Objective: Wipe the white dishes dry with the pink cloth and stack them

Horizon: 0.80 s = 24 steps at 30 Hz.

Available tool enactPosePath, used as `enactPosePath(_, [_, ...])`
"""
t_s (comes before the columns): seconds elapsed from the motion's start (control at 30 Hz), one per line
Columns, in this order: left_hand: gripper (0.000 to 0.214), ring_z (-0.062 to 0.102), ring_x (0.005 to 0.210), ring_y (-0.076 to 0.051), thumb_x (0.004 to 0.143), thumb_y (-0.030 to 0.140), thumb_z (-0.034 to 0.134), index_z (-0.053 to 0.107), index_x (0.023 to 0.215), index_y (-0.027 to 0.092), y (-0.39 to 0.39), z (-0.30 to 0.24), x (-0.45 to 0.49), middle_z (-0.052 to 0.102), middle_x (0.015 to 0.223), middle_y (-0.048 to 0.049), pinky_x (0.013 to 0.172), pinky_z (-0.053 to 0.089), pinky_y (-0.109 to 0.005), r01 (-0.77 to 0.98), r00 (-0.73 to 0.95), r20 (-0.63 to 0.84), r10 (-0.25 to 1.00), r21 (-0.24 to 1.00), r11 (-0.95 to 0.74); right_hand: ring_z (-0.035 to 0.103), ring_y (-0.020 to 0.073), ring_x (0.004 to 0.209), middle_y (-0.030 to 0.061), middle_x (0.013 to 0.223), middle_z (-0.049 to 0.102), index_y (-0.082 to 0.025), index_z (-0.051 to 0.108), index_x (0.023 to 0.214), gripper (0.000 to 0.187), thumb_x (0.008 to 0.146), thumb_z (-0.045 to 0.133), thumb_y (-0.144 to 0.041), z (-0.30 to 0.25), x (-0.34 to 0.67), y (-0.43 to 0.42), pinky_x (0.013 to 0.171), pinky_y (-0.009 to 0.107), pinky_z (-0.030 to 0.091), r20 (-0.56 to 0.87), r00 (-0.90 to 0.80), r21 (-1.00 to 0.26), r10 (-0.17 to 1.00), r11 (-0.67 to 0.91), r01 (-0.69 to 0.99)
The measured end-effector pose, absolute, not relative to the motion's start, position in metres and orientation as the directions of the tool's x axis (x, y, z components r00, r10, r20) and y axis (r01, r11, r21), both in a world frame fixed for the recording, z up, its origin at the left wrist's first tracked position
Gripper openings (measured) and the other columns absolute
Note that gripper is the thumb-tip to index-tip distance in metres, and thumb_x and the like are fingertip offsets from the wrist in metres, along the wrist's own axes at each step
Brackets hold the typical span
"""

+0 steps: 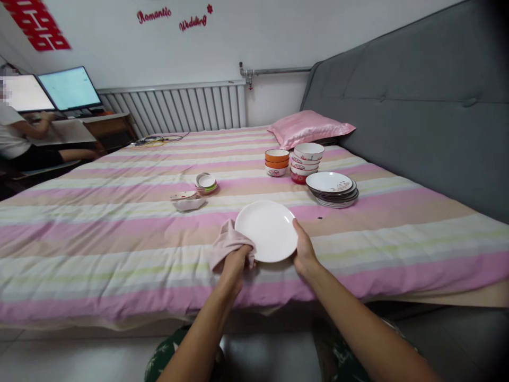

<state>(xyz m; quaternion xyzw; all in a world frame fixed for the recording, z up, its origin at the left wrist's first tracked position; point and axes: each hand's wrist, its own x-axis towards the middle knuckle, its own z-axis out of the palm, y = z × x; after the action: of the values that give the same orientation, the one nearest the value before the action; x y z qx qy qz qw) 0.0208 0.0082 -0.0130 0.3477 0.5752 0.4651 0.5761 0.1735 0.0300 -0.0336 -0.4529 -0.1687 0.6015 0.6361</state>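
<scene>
A round white plate (267, 231) is held between my two hands above the near part of the bed. My right hand (304, 249) grips its right rim, thumb on the upper face. My left hand (237, 260) is closed on a pale pink cloth (226, 245), which is pressed against the plate's left edge. The fingers under the plate and inside the cloth are hidden. Beyond the plate to the right lies a stack of plates (329, 182), the top one white with a printed pattern and dark rim.
Stacked bowls (309, 152) and orange bowls (277, 155) stand behind the plates. Small dishes (205, 181) and a white angular dish (189, 203) lie to the left. A pink pillow (310, 128) rests by the grey headboard (409, 101). A person (19, 132) sits at a desk, far left.
</scene>
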Motion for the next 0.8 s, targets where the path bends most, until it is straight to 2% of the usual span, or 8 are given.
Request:
enactPosePath(0.1, [0.008,0.039,0.034,-0.007,0.059,0.022,0.055,0.048,0.056,0.017,0.012,-0.005,0.007,0.046,0.041,0.0044,0.034,0.03,-0.02,-0.12,-0.123,-0.324,0.938,0.943,0.31,0.065,0.0225,0.089,0.0063,0.096,0.071,-0.016,0.062,0.102,0.042,0.077,0.053,-0.049,-0.025,0.181,0.032,0.079,0.033,0.053,-0.367,0.083,-0.727,0.927,-0.23,-0.646])
enactPosePath(0.23, [0.007,0.038,0.033,-0.008,0.055,0.021,0.053,0.05,0.06,0.017,0.012,0.001,-0.007,0.046,0.042,0.0041,0.031,0.027,-0.021,-0.08,-0.116,-0.356,0.927,0.934,0.348,0.067,0.0244,0.08,0.0082,0.081,0.072,-0.015,0.062,0.099,0.045,0.079,0.047,-0.052,-0.016,0.19,0.031,0.074,0.037,0.053,-0.401,-0.123,-0.702,0.908,-0.39,-0.596])
enactPosePath(0.33, [0.006,0.039,0.033,-0.009,0.055,0.021,0.052,0.05,0.059,0.017,0.009,0.003,-0.014,0.047,0.042,0.003,0.03,0.026,-0.021,-0.049,-0.091,-0.381,0.92,0.925,0.378,0.067,0.0233,0.072,0.0085,0.077,0.072,-0.014,0.062,0.098,0.042,0.077,0.052,-0.049,-0.013,0.195,0.029,0.071,0.037,0.053,-0.448,-0.232,-0.692,0.863,-0.5,-0.521])
enactPosePath(0.43, [0.004,0.039,0.034,-0.009,0.054,0.02,0.051,0.049,0.056,0.017,0.008,0.004,-0.019,0.047,0.043,0.0024,0.031,0.026,-0.021,-0.023,-0.062,-0.395,0.917,0.919,0.394,0.067,0.0212,0.069,0.0079,0.077,0.072,-0.013,0.062,0.097,0.036,0.075,0.059,-0.042,-0.011,0.199,0.027,0.072,0.036,0.053,-0.436,-0.284,-0.71,0.854,-0.52,-0.475])
enactPosePath(0.6, [0.003,0.038,0.035,-0.009,0.055,0.019,0.051,0.049,0.055,0.016,0.009,0.003,-0.023,0.045,0.043,0.0031,0.034,0.025,-0.021,0.01,-0.044,-0.391,0.919,0.92,0.392,0.067,0.021,0.067,0.0095,0.076,0.071,-0.012,0.061,0.097,0.037,0.078,0.057,-0.043,-0.012,0.199,0.025,0.069,0.036,0.053,-0.438,-0.311,-0.745,0.844,-0.534,-0.401])
enactPosePath(0.8, [0.015,0.046,0.046,-0.01,0.056,0.02,0.054,0.056,0.07,0.015,0.012,0.0,-0.019,0.054,0.057,0.0017,0.042,0.032,-0.021,0.026,-0.074,-0.348,0.935,0.936,0.351,0.066,0.0216,0.064,0.0107,0.074,0.071,-0.011,0.063,0.09,0.033,0.079,0.056,-0.041,-0.019,0.194,0.024,0.062,0.033,0.052,-0.392,-0.139,-0.839,0.909,-0.416,-0.351])
